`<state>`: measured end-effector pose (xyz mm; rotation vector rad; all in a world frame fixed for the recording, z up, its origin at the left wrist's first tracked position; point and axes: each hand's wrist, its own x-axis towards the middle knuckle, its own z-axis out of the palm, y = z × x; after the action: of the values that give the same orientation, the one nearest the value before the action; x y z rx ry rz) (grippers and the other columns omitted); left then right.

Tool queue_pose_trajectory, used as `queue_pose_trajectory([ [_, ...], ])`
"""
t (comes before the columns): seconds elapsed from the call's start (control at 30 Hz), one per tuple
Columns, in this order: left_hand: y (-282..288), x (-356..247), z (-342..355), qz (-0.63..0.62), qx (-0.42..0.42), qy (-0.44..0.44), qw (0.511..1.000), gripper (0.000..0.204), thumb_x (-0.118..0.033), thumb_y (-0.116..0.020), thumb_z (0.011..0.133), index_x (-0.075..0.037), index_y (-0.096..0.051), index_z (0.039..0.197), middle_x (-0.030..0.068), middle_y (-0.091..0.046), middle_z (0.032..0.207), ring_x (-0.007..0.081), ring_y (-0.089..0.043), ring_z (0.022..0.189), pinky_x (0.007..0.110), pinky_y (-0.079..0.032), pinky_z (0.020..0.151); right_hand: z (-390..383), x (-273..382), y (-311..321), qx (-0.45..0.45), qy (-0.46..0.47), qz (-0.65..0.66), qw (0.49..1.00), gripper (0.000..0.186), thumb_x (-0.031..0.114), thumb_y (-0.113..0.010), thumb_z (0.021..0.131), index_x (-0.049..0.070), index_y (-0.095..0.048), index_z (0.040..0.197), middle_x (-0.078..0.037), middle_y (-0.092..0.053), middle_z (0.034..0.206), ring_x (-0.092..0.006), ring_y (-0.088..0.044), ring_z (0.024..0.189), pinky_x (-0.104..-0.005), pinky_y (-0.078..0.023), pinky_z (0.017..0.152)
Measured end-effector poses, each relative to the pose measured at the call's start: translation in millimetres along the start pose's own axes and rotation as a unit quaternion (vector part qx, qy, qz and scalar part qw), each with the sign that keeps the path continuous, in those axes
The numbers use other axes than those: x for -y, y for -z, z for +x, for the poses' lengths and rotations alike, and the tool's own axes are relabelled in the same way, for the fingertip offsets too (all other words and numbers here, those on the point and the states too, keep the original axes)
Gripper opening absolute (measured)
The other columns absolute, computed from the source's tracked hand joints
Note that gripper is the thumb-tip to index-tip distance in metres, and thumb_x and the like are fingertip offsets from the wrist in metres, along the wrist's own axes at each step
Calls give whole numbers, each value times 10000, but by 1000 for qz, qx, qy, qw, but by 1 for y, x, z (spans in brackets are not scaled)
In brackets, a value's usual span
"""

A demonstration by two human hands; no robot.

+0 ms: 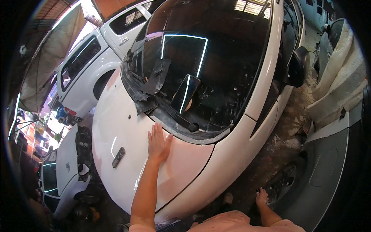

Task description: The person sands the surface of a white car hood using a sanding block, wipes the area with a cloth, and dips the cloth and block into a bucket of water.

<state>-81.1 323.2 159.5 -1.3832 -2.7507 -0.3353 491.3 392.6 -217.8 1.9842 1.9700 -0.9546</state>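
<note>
My left hand lies flat, palm down, on the white car hood, its fingers stretched out toward the base of the windshield. Beneath and beside it the paint has dull pinkish patches. To its left on the hood rests a small dark oblong block; its exact kind is unclear. My right hand hangs low at my side, near a dark car wheel, with its fingers curled. Something small and dark shows at its fingertips, too little to name. A smartphone leans on the windshield.
Torn black trim pieces lie along the windshield's lower edge. A dark grey car panel stands close on the right. The side mirror juts out. White vehicles crowd the left, and pale sheeting hangs at the far right.
</note>
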Motion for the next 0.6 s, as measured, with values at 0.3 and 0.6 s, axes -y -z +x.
queue_pose_trajectory([
  [0.3, -7, -58, -40, -47, 3, -41, 998, 865, -488, -474, 1060, 127, -191, 1598, 317, -181, 1687, 437, -136, 1591, 509, -56, 1297, 28, 14, -2, 51, 4, 1, 999, 554, 292, -599, 1033, 176, -462, 1557, -71, -464, 1579, -337, -453, 1417, -577, -362, 1149],
  [0.6, 16, -104, -70, -108, 57, -177, 977, 608, -305, -612, 1008, 92, -496, 1455, 271, -427, 1578, 457, -336, 1512, 530, -243, 1258, 39, 19, -4, 66, -5, 19, 998, 533, 254, -596, 1039, 169, -474, 1552, -64, -463, 1589, -331, -441, 1446, -564, -334, 1176],
])
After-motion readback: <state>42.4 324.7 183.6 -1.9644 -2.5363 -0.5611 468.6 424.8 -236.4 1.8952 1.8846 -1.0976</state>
